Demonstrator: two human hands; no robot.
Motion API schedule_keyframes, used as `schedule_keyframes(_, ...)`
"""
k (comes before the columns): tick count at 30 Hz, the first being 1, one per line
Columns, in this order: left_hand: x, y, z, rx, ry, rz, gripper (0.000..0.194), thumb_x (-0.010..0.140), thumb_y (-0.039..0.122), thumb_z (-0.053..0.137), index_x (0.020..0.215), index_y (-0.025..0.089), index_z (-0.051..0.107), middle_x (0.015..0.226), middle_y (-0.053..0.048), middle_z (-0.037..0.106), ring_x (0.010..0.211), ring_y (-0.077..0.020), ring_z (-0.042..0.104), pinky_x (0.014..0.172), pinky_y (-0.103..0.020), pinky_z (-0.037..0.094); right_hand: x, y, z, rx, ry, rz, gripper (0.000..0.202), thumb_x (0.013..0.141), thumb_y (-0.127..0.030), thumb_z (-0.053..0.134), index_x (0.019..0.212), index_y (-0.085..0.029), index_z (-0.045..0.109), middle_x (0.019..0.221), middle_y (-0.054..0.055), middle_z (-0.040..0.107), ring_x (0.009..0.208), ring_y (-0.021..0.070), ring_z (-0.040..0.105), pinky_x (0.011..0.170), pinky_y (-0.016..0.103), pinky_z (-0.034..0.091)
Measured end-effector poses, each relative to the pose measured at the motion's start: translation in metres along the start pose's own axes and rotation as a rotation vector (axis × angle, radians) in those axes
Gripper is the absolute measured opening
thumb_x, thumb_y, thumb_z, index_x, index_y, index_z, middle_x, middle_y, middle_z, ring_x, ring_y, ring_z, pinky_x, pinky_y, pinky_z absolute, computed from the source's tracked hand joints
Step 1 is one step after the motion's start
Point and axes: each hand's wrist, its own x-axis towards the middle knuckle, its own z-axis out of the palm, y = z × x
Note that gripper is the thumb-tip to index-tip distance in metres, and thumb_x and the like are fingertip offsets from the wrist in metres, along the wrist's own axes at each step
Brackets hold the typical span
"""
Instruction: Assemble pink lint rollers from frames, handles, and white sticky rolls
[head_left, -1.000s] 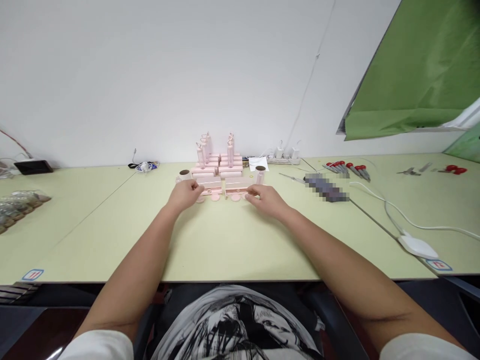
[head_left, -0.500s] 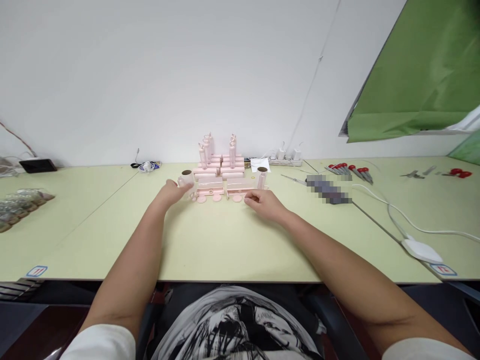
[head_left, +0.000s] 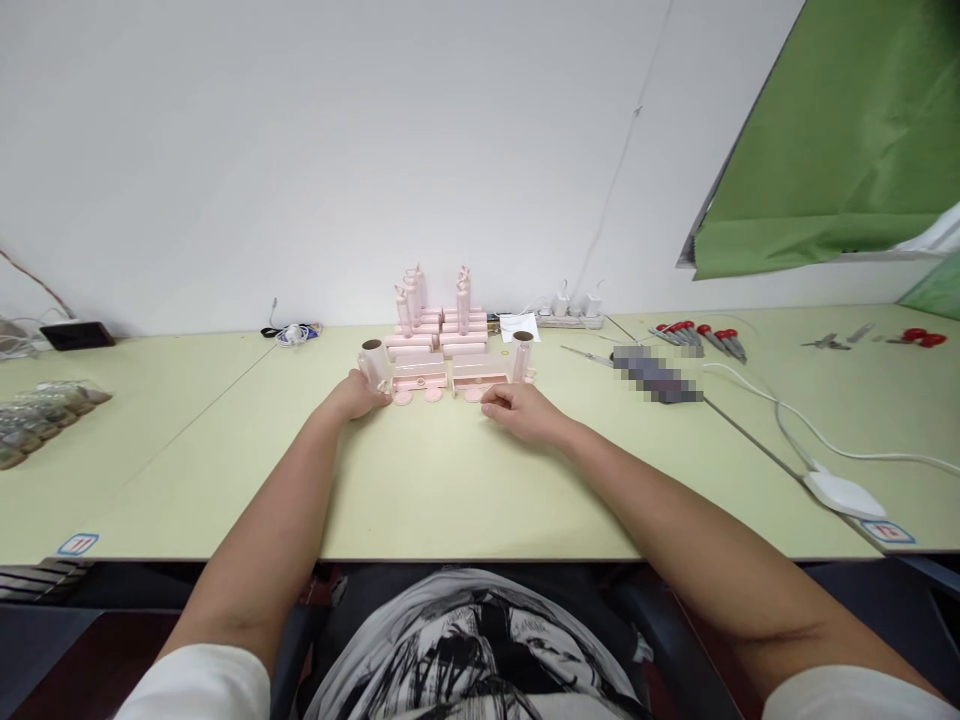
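My left hand (head_left: 358,394) lies low against the base of a pale pink upright tube (head_left: 373,365); whether its fingers grip anything is hidden. My right hand (head_left: 519,410) rests on the table with curled fingers, its fingertips beside a flat pink disc (head_left: 473,395). Another pink tube (head_left: 522,358) stands just behind that hand. Between the hands are two open pink trays, a left one (head_left: 420,382) and a right one (head_left: 480,380), with more discs (head_left: 433,395) in front. Further back, several pink boxes (head_left: 465,350) carry slim upright pink cylinders (head_left: 463,308).
A power strip (head_left: 570,322) and white paper (head_left: 519,327) lie by the wall. To the right are a blurred-out dark object (head_left: 658,375), red-ended tools (head_left: 726,342) and a white cable with a pad (head_left: 844,493). Bagged items (head_left: 45,415) sit at the left.
My left hand has moved down from the upper part of the left tube to its base. My right hand has shifted slightly left, nearer the disc.
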Motion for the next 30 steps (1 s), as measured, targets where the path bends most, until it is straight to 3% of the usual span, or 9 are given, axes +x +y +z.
schedule_keyframes(14,0.014,-0.001,0.01,0.047,0.059,0.007,0.074,0.07,0.054,0.068,0.125,0.009,0.049,0.124,-0.022,0.063,0.11,-0.0352,0.062,0.078,-0.036,0.047,0.002,0.007,0.003,0.032,-0.035,-0.002,0.023,0.081,-0.037,0.057,0.086,-0.017,0.067,0.072,-0.001,0.056,0.066,0.014,0.05,0.062,0.028,0.037)
schedule_keyframes(20,-0.002,-0.002,-0.013,-0.013,-0.008,-0.07,0.081,0.059,0.066,0.071,0.117,0.012,0.055,0.117,-0.022,0.065,0.099,-0.036,0.065,0.071,-0.036,0.047,0.002,0.008,0.003,0.039,-0.039,0.003,0.019,0.081,-0.034,0.057,0.084,-0.018,0.066,0.07,-0.002,0.055,0.065,0.0131,0.048,0.062,0.027,0.036)
schedule_keyframes(23,-0.017,0.002,-0.033,-0.093,0.141,-0.096,0.085,0.065,0.07,0.064,0.125,0.012,0.048,0.119,-0.022,0.063,0.102,-0.0361,0.063,0.071,-0.037,0.047,0.002,0.006,0.004,0.035,-0.038,0.01,0.018,0.082,-0.033,0.057,0.083,-0.018,0.066,0.071,-0.001,0.056,0.065,0.013,0.049,0.062,0.027,0.036)
schedule_keyframes(27,-0.035,0.024,-0.053,-0.226,0.413,0.046,0.074,0.077,0.065,0.055,0.132,0.017,0.043,0.113,-0.015,0.064,0.098,-0.0306,0.063,0.077,-0.039,0.049,0.003,0.006,0.006,0.043,-0.041,0.006,0.017,0.082,-0.032,0.057,0.082,-0.017,0.065,0.072,-0.001,0.057,0.066,0.0133,0.05,0.062,0.027,0.037)
schedule_keyframes(30,-0.033,0.05,-0.058,-0.176,0.46,0.194,0.066,0.08,0.057,0.055,0.134,0.021,0.045,0.12,-0.014,0.059,0.103,-0.0295,0.061,0.086,-0.041,0.048,0.005,0.006,0.007,0.051,-0.036,0.004,0.016,0.082,-0.031,0.057,0.082,-0.017,0.065,0.073,0.0,0.059,0.068,0.0137,0.052,0.064,0.027,0.038)
